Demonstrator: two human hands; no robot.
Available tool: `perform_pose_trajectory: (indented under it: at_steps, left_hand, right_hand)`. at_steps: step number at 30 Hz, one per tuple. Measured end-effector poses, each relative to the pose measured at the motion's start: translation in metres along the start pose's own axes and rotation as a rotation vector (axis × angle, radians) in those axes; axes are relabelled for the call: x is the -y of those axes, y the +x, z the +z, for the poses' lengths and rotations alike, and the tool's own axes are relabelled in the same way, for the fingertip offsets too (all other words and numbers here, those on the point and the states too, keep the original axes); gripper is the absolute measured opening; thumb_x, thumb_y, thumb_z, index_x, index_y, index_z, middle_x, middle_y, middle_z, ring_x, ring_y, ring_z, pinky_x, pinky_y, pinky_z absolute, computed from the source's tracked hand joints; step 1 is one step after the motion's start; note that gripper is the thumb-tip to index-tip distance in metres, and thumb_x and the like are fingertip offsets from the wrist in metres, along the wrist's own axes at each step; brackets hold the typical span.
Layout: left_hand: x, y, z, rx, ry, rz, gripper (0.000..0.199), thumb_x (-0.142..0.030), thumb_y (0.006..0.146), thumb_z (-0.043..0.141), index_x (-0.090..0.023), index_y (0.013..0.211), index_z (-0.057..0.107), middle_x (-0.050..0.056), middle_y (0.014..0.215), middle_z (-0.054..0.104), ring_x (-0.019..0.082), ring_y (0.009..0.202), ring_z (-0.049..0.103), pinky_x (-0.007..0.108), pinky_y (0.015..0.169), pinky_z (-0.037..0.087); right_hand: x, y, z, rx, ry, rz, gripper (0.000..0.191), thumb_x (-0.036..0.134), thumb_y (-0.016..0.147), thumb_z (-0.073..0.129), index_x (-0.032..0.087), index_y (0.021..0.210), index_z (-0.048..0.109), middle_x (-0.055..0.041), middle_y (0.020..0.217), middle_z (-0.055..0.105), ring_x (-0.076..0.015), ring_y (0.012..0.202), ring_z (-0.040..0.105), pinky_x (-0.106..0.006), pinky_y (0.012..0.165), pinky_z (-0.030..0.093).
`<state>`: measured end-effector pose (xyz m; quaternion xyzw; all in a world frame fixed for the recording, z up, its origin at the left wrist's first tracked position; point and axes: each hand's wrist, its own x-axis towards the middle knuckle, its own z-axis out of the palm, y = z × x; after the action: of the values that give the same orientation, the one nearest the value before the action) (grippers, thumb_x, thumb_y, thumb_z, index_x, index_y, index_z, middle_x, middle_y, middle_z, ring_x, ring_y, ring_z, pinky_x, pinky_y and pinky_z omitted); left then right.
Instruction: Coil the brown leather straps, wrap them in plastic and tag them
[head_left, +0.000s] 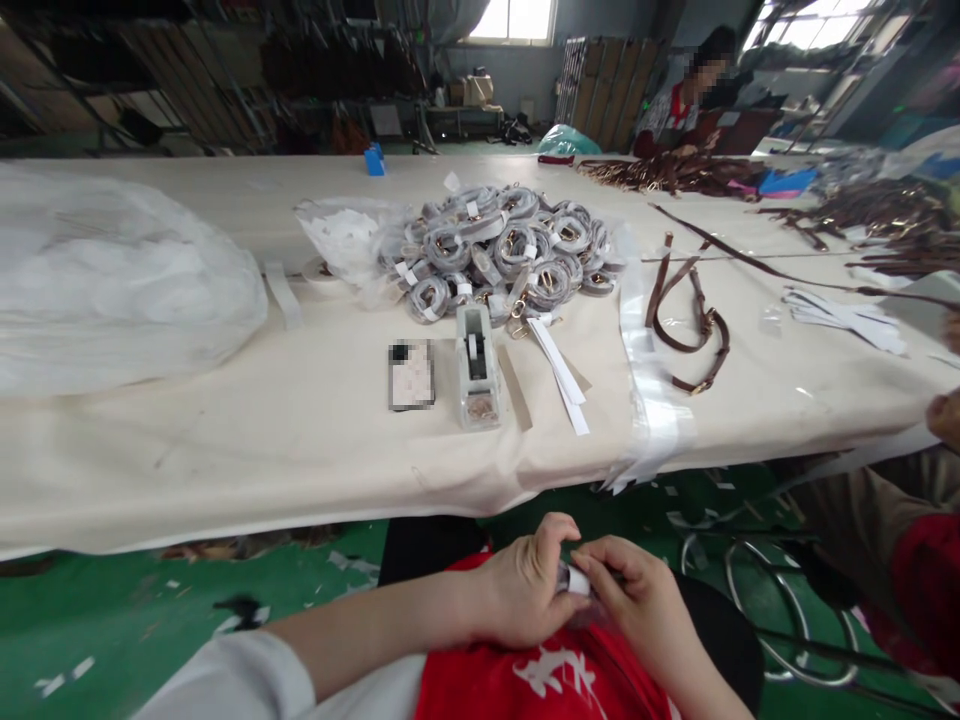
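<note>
Above my lap, my left hand (525,585) and my right hand (628,580) come together around a small plastic-wrapped strap coil, mostly covered by my fingers. A white paper band (577,580) shows on it between them. My left fingers curl around one side, and my right thumb and fingers pinch at the band. On the table ahead lies a pile of coiled straps (517,245) in clear wrap with white bands and gold-coloured clasps. In front of the pile stand a tape dispenser (478,375) and several white paper strips (559,370).
A large clear plastic bag (112,285) covers the table's left side. Left of the dispenser lies a pixelated flat object (411,376). Brown leather straps (694,340) lie at right. A co-worker's hand (945,415) is at the right edge; another person (682,105) sits across the table.
</note>
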<state>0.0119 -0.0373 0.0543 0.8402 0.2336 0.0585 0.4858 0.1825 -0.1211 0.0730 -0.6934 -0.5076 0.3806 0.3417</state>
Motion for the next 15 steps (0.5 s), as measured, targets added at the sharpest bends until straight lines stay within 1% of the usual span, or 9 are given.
perform_pose_trajectory:
  at_steps: [2,5,8,11,13,15]
  left_hand:
    - [-0.002,0.002,-0.004,0.025,-0.032,-0.034,0.063,-0.027,0.084,0.065,-0.017,0.132,0.026,0.022,0.135,0.048,0.034,0.115,0.061,0.052,0.099,0.050]
    - [-0.006,0.002,-0.009,0.052,-0.093,-0.083,0.060,-0.027,0.083,0.069,-0.020,0.129,0.031,0.014,0.122,0.057,0.027,0.102,0.065,0.047,0.094,0.052]
    - [-0.007,0.003,-0.010,0.065,-0.142,-0.077,0.062,-0.025,0.080,0.072,-0.021,0.128,0.033,0.009,0.115,0.058,0.023,0.094,0.065,0.042,0.089,0.053]
    - [-0.004,0.002,-0.008,0.070,-0.153,-0.060,0.061,-0.027,0.080,0.073,-0.022,0.128,0.035,0.009,0.114,0.059,0.022,0.092,0.064,0.041,0.087,0.054]
    - [-0.003,0.001,-0.007,0.063,-0.157,-0.050,0.059,-0.028,0.081,0.071,-0.021,0.127,0.035,0.008,0.113,0.059,0.022,0.091,0.064,0.040,0.086,0.054]
    - [-0.003,0.000,-0.007,0.048,-0.160,-0.037,0.057,-0.027,0.080,0.071,-0.021,0.125,0.036,0.007,0.109,0.059,0.021,0.088,0.064,0.040,0.084,0.054]
  right_hand:
    - [-0.003,-0.004,-0.001,0.019,-0.039,-0.057,0.029,0.039,0.094,0.057,0.021,0.077,0.072,-0.0071,0.078,0.071,-0.0209,0.071,0.066,-0.029,0.066,0.047]
    - [-0.008,-0.008,-0.003,0.076,-0.056,-0.094,0.027,0.036,0.097,0.055,0.021,0.080,0.071,-0.0065,0.081,0.072,-0.0201,0.074,0.066,-0.028,0.068,0.048]
    - [-0.009,-0.009,-0.006,0.132,-0.055,-0.108,0.028,0.034,0.098,0.052,0.021,0.081,0.070,-0.0056,0.080,0.070,-0.0191,0.074,0.066,-0.028,0.068,0.048]
    - [-0.006,-0.010,-0.009,0.173,-0.044,-0.127,0.030,0.033,0.099,0.050,0.020,0.083,0.071,-0.0060,0.082,0.070,-0.0191,0.075,0.065,-0.029,0.069,0.049]
    - [-0.003,-0.013,-0.012,0.212,-0.030,-0.152,0.031,0.033,0.100,0.047,0.020,0.091,0.073,-0.0071,0.088,0.070,-0.0200,0.080,0.066,-0.030,0.074,0.051]
    - [-0.002,-0.016,-0.015,0.243,-0.015,-0.182,0.032,0.033,0.102,0.044,0.022,0.103,0.074,-0.0085,0.096,0.070,-0.0215,0.090,0.067,-0.031,0.081,0.052]
